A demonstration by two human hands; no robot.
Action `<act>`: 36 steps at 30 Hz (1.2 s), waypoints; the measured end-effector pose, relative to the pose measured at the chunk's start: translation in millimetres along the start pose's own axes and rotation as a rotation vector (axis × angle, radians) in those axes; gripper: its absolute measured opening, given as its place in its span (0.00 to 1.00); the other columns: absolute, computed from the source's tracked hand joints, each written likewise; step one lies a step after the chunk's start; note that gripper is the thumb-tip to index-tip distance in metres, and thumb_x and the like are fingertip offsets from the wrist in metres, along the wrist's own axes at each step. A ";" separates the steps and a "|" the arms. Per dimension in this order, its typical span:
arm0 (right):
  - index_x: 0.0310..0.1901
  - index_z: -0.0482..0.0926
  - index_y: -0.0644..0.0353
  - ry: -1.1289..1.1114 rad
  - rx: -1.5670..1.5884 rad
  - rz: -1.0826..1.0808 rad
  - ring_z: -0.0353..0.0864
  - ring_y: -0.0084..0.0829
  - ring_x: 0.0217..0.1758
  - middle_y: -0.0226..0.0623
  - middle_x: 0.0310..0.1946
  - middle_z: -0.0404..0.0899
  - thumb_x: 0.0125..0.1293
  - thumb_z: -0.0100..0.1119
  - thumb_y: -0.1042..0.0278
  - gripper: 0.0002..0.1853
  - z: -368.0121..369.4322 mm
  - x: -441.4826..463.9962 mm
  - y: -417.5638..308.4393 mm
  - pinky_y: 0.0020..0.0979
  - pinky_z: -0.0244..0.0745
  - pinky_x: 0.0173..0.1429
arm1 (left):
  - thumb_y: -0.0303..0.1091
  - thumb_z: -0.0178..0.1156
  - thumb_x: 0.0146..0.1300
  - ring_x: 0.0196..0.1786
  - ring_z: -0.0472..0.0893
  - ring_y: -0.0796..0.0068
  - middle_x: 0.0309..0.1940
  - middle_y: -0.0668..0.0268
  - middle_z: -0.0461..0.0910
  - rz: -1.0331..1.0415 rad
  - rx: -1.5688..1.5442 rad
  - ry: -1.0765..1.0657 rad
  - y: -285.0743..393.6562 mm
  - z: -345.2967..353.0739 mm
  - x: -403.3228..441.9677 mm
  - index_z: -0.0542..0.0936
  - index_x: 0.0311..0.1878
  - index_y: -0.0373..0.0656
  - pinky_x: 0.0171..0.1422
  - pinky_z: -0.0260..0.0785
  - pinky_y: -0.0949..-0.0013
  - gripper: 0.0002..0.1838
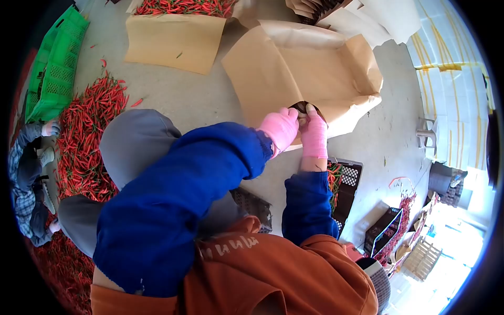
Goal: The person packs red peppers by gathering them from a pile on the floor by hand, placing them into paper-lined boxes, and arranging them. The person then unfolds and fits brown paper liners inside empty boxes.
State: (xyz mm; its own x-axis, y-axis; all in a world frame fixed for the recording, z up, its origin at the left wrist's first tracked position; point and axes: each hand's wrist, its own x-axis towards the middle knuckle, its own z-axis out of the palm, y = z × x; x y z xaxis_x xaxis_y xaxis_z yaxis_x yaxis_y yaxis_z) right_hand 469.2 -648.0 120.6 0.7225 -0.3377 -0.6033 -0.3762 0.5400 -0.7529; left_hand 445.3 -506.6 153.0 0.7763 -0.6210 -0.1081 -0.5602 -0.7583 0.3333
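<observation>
My left hand [280, 129], in a pink glove, is closed at the near edge of a large sheet of brown paper [325, 63]. The paper is folded up at its sides into a tray-like shape. Right beside it, my right hand [315, 128], wrapped in pink up to the wrist, has its fingers pinched together. A dark curved edge [300, 106] shows between the two hands at the paper's rim. The fingers partly hide it, so I cannot tell what it is.
Red chilli peppers [89, 136] lie heaped on the floor at left, beside a green crate [60, 63] and another person's hand [51, 127]. Brown paper [173, 44] lies below more chillies at the top. Dark crates [349, 191] stand at right, near a small stool [426, 134].
</observation>
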 end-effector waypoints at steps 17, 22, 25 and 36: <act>0.40 0.69 0.69 -0.162 0.082 -0.128 0.67 0.23 0.20 0.35 0.26 0.70 0.67 0.52 0.74 0.07 21.2 -26.8 -34.6 0.21 0.64 0.24 | 0.29 0.51 0.58 0.50 0.79 0.56 0.64 0.58 0.66 0.102 0.050 -0.019 -46.1 107.9 1.8 0.63 0.65 0.45 0.47 0.74 0.55 0.29; 0.39 0.75 0.62 -0.113 0.100 -0.155 0.71 0.23 0.21 0.38 0.24 0.76 0.65 0.57 0.65 0.09 15.6 -30.3 -55.5 0.31 0.75 0.39 | 0.34 0.48 0.62 0.44 0.81 0.53 0.56 0.55 0.74 -0.095 -0.356 -0.059 -63.2 120.6 14.4 0.71 0.59 0.43 0.51 0.72 0.53 0.21; 0.43 0.73 0.62 -0.100 0.119 -0.164 0.72 0.27 0.23 0.36 0.24 0.74 0.65 0.58 0.65 0.11 11.9 -36.7 -59.6 0.36 0.76 0.37 | 0.33 0.50 0.59 0.41 0.81 0.52 0.43 0.55 0.80 0.263 0.018 -0.455 -36.2 16.3 18.3 0.79 0.47 0.39 0.46 0.73 0.54 0.15; 0.46 0.73 0.64 -0.053 0.081 -0.022 0.79 0.43 0.46 0.40 0.41 0.78 0.65 0.52 0.70 0.11 -59.1 29.2 -18.9 0.48 0.78 0.49 | 0.34 0.50 0.64 0.40 0.76 0.78 0.44 0.64 0.80 0.116 -0.369 0.255 -131.3 -254.9 -126.6 0.74 0.57 0.41 0.39 0.70 0.73 0.19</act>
State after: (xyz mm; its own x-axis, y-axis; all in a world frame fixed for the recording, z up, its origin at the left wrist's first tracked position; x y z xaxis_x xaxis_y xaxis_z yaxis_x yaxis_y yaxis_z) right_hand 463.1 -713.6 101.6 0.7608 -0.3101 -0.5701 -0.3129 0.5944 -0.7408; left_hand 494.3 -277.9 361.7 0.7867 -0.5940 0.1679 -0.5430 -0.5366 0.6459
